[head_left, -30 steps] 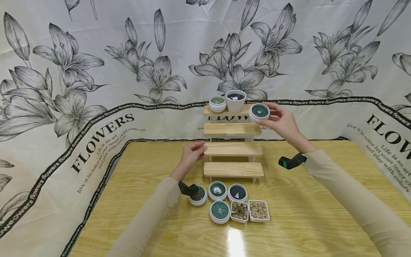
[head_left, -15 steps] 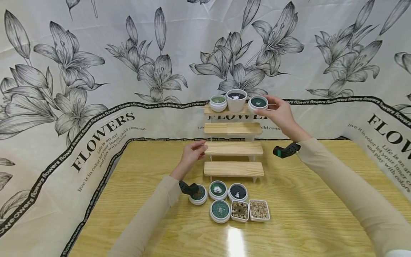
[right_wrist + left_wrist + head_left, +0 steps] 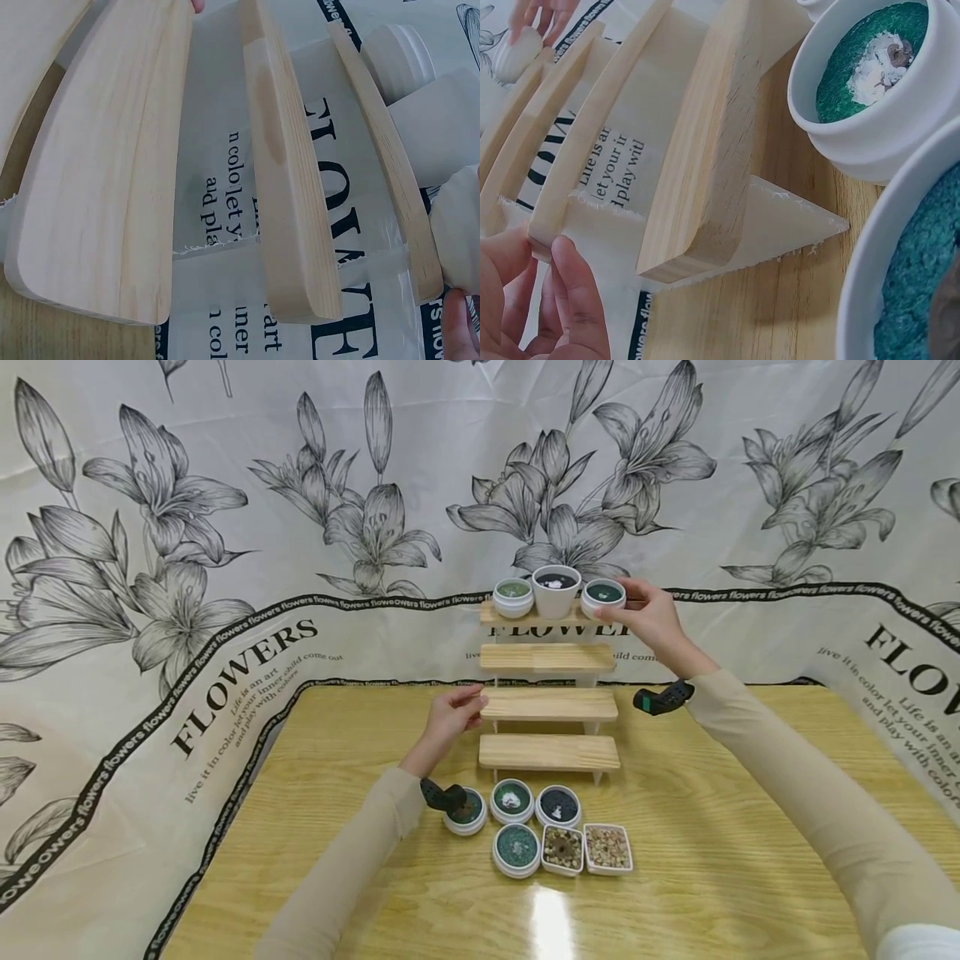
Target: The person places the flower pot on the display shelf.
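In the head view my right hand (image 3: 654, 617) grips a small round white pot (image 3: 602, 597) with dark green filling, at the right end of the stand's top board. In the right wrist view that pot (image 3: 459, 229) touches or nearly touches the top board's end. My left hand (image 3: 448, 720) pinches the left end of the second board up on the wooden tiered stand (image 3: 547, 704); thumb and fingers meet that board's end in the left wrist view. On the top board also stand a taller white pot (image 3: 557, 595) and a round pot with light green filling (image 3: 513, 599).
In front of the stand are round white pots with green (image 3: 512, 799), dark (image 3: 558, 807), teal (image 3: 517, 848) and brown-green (image 3: 465, 810) fillings. Two square white pots of pebbles (image 3: 562, 850) sit beside them on the wooden table (image 3: 720, 860). A flower-print cloth (image 3: 360, 635) hangs behind.
My right hand has brought the dark green pot leftward and up, from beside the top board onto its right end, next to the taller pot. The left hand keeps its hold on the stand.
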The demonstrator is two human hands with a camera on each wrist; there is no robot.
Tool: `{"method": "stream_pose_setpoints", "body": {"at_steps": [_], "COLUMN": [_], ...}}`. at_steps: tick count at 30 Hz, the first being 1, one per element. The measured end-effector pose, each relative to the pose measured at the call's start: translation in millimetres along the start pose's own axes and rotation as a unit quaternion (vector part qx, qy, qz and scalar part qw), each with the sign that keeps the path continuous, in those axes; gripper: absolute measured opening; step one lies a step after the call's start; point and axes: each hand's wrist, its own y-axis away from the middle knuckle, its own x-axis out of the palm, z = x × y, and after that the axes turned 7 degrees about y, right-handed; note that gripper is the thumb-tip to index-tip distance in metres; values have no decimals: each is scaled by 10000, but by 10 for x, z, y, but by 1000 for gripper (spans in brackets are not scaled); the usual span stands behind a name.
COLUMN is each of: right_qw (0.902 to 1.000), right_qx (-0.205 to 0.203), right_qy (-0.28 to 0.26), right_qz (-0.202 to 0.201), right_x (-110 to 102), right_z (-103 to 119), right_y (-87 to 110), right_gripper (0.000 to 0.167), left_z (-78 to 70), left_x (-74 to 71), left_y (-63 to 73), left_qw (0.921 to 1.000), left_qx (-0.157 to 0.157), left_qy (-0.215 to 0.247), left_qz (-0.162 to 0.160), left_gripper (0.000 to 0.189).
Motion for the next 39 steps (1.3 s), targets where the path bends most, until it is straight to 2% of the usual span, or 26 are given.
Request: {"method": "stream_pose_setpoints", "body": {"at_steps": [8,15,27,32,39], "right_qw": [9996,9991,9994,9994,9967], "right_qx": [214,400,231,150,-41], "right_qy": [62,2,-181,-308,-553], "right_qz": [198,141,169,-38,-598], "right_x": [-12,1,25,33,50], "right_z": [40,66,42,7,-22], "right_y": [-27,-49,-42,-10,103], "right_gripper": [72,76,71,69,66], "left_z": [-15,-22,-17,-8,-4], "left_x": [11,12,12,11,0], "left_y": [9,5,17,15,12], "left_qw": [10000,10000,9999,9999,9998], "left_qx": [-40,-64,5,93,129], "left_qy": [25,26,-140,-136,-126], "left_qz": [8,-1,-29,18,29], "left_gripper": [39,40,40,39,39]}}
